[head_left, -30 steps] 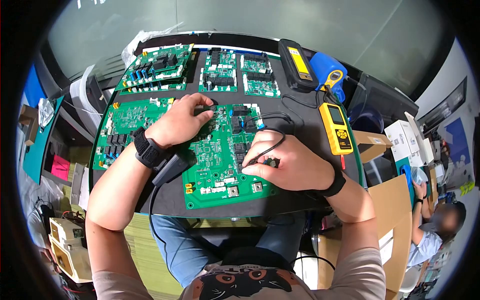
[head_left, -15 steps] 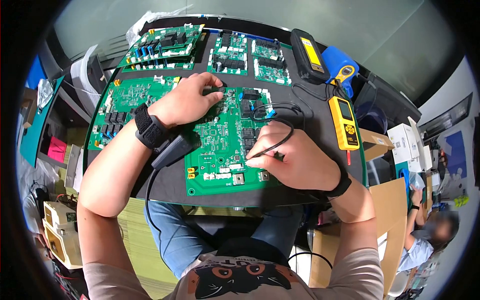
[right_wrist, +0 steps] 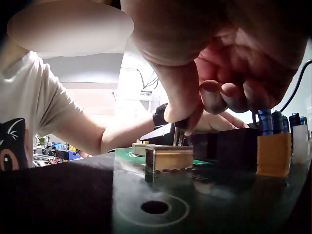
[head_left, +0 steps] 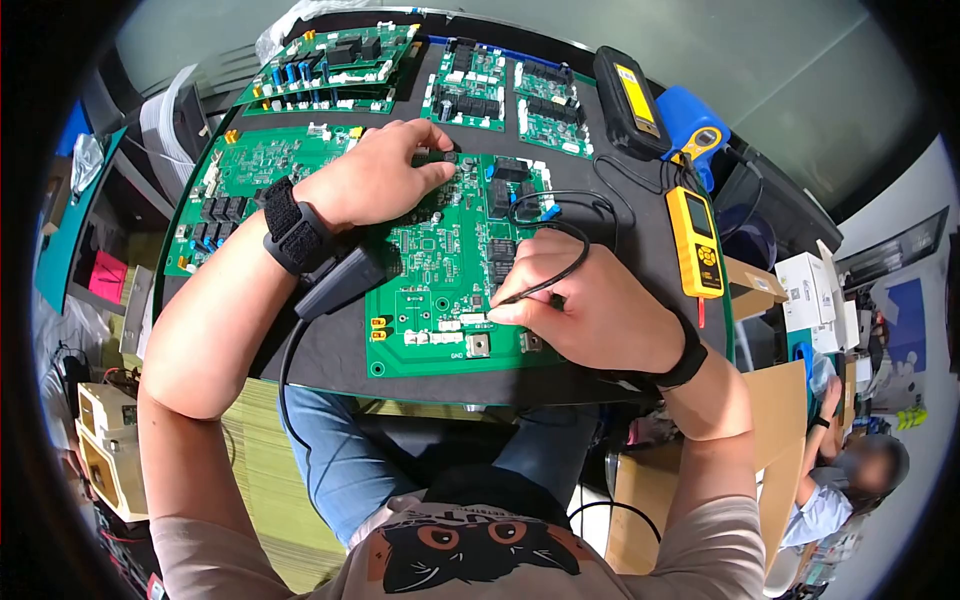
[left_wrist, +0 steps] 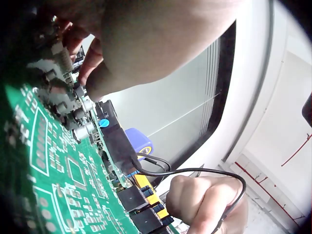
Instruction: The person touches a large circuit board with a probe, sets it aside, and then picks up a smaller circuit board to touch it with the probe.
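A large green circuit board (head_left: pixel 430 365) lies in front of me, crowded with chips, black relays and white connectors. My left hand (head_left: pixel 375 180) is at its far edge, thumb and fingers curled at small parts there; some fingertips are hidden. Over the right half of the board, my right hand (head_left: pixel 595 305) pinches a black plug-like tip (right_wrist: pixel 181 126) between thumb and finger. Thin metal pins (right_wrist: pixel 179 138) point down from it, close behind a brass-coloured block (right_wrist: pixel 170 159) on the board. A black cable (head_left: pixel 586 240) loops up from this hand.
A second green board (head_left: pixel 265 165) lies left, partly under my left arm. Stacked boards (head_left: pixel 350 65) and smaller boards (head_left: pixel 465 85) stand behind. At right are a yellow handheld meter (head_left: pixel 693 240), a black case (head_left: pixel 630 105) and a blue-and-yellow device (head_left: pixel 695 135). A person sits farther right.
The head view has tipped, so the table sits higher in it. My right hand has shifted slightly toward the board's near edge, still pinching the tip. My left hand stays at the far edge.
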Tool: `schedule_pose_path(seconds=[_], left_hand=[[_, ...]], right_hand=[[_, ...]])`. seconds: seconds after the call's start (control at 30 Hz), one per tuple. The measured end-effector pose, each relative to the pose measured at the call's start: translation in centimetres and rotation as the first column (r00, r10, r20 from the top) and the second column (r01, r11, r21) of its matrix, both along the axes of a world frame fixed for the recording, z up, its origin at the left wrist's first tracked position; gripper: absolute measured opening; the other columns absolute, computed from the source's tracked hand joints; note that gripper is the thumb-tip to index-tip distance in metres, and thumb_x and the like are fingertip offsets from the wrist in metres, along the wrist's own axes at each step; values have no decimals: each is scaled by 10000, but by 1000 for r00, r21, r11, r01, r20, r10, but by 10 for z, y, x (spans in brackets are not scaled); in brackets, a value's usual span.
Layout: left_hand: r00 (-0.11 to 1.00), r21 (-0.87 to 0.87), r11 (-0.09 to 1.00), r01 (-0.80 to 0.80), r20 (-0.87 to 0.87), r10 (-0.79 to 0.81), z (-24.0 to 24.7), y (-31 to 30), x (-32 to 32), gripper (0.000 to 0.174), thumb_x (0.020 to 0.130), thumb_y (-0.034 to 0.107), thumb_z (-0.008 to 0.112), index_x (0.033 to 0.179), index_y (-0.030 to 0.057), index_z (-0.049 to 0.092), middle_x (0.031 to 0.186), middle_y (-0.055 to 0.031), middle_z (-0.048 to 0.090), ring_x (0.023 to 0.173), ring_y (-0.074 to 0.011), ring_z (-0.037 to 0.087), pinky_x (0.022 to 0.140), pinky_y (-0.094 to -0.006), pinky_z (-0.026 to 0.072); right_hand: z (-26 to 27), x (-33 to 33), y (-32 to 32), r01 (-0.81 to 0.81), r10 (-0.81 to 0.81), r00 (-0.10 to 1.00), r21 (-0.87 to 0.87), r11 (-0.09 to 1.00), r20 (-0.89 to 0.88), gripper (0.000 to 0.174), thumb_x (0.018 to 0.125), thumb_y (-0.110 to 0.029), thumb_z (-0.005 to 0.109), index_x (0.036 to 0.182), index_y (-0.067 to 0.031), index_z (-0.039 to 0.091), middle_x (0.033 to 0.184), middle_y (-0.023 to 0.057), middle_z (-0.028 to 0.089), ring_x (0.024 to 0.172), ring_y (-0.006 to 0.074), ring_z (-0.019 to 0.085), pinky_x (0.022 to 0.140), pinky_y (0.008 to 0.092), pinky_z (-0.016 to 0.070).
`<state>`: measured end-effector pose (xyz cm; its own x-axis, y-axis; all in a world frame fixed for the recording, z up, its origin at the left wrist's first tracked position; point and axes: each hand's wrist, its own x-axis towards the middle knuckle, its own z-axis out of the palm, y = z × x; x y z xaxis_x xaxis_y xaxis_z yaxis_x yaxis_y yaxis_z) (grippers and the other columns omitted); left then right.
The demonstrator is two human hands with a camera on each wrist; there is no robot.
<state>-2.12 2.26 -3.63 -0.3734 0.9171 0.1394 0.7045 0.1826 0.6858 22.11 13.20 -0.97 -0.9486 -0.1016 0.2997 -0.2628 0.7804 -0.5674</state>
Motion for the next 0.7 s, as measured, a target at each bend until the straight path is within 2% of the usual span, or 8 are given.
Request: schedule_pose_path(seconds=[0.27,0.33,0.47,0.53,0.7], left_hand=[[999,-53,998,-28,-21,27,6,-1,3,296,979,182,687,1226,30,627,1126,-118,709,992,-170,629,878,-326,497],[999,4,1000,29,29,-29,1,0,-2,386,960,313,670,1233,41,643,1205,-224,668,1167,-370,634,1003,-447,494],[999,-20,999,28,21,-28,4,-1,-1,388,962,313,667,1237,40,641,1219,-224,663,1174,-372,630,1005,-450,494],[999,-23,999,-27,-27,26,6,-1,5,312,980,197,685,1240,34,624,1143,-122,714,929,-177,628,836,-333,502],[999,-14,1000,-16,-39,16,3,0,2,317,982,204,683,1245,37,625,1141,-121,716,908,-177,621,826,-332,501]], right_hand=[[-1,2,-3,27,-25,998,-35,999,57,42,855,-80,743,864,-89,703,786,43,602,766,224,569,638,344,475],[1,2,-5,52,-48,996,-40,998,77,56,845,-65,750,860,-87,701,792,44,602,778,227,571,634,343,483],[2,2,-5,48,-46,995,-14,999,88,65,840,-54,752,863,-90,704,790,43,600,775,226,570,641,345,479],[3,2,-5,37,-35,997,-21,999,65,64,844,-52,748,870,-93,706,785,42,594,771,225,567,648,347,473],[3,3,-6,49,-47,995,-26,998,85,63,847,-58,746,875,-96,705,778,39,583,766,224,565,652,349,466]])
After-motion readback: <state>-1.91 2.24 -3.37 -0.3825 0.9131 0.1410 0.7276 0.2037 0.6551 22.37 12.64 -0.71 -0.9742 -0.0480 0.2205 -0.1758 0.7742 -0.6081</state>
